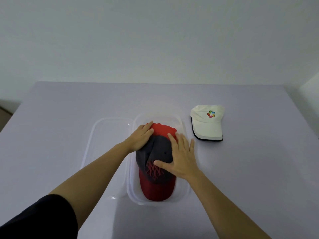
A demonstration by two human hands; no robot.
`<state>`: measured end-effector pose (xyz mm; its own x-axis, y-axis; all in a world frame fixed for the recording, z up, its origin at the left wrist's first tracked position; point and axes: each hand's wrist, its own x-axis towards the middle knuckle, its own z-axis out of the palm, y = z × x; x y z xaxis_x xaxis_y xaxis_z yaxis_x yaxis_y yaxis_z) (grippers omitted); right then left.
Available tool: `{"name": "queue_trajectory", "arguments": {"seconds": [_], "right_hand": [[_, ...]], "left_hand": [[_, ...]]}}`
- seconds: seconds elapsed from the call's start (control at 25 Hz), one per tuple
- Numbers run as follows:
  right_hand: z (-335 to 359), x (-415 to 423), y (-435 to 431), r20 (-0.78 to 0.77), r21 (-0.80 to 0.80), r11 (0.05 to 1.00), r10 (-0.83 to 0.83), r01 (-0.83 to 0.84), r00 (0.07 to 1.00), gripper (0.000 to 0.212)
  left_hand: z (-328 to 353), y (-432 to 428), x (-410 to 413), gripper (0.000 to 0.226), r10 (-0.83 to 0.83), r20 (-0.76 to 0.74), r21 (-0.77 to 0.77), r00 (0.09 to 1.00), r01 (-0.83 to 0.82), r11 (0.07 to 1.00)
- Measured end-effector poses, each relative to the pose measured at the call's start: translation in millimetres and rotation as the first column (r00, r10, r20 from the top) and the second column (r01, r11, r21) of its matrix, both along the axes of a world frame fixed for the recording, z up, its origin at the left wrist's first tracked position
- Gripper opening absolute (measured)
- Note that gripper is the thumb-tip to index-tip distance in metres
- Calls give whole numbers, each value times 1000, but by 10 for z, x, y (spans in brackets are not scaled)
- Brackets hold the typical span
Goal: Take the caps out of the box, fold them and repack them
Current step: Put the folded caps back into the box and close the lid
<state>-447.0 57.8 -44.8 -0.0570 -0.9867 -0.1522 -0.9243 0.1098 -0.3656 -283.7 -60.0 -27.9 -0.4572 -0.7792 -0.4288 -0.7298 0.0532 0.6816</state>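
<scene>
Grip: left hand (pixel 140 137), right hand (pixel 181 158) seemingly flat atop dark cap (pixel 159 150).

Soft, dim light is falling evenly; faint shadows are lying beneath the right hand (pixel 181 158), and a tiny glare is glinting beyond the left hand (pixel 140 138).

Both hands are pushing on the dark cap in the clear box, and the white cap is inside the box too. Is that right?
Not quite. The white cap is not inside the box; it lies on the table to the right of it, as the head view shows. The left hand and right hand do rest on the dark cap in the box.
</scene>
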Motion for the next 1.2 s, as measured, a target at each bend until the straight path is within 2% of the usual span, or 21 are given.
{"name": "queue_trajectory", "arguments": {"seconds": [0.08,0.16,0.4,0.48,0.6,0.72,0.84,1.04,1.2], "right_hand": [[22,-104,-117,26,43,999,-27,26,999,127],[38,-166,-219,50,89,996,12,-17,999,133],[76,-212,-315,88,112,989,86,-95,992,132],[72,-218,-334,64,121,988,92,-99,994,131],[42,-222,-344,-57,98,992,83,-78,995,122],[2,-250,-347,-118,67,993,102,-95,988,115],[-86,-218,-241,-52,51,990,137,-135,989,113],[-226,-67,-35,95,-72,997,-10,17,995,95],[-202,-95,-75,197,-106,992,-48,70,979,78]], "left_hand": [[-11,87,0,60,-1,-31,-8,1000,1,1000],[-36,192,-20,63,12,-57,-53,998,-15,998],[-104,292,-54,55,53,-132,-183,990,-77,980],[-116,277,-49,56,28,-87,-185,996,-43,982],[-168,274,-67,57,4,60,-237,998,11,971],[-218,257,-98,53,68,114,-278,991,-34,960],[-187,313,-135,50,99,75,-310,992,-71,948],[-248,499,-203,47,121,8,-253,993,-115,960],[-303,414,-174,45,40,14,-220,999,-36,975]]}}
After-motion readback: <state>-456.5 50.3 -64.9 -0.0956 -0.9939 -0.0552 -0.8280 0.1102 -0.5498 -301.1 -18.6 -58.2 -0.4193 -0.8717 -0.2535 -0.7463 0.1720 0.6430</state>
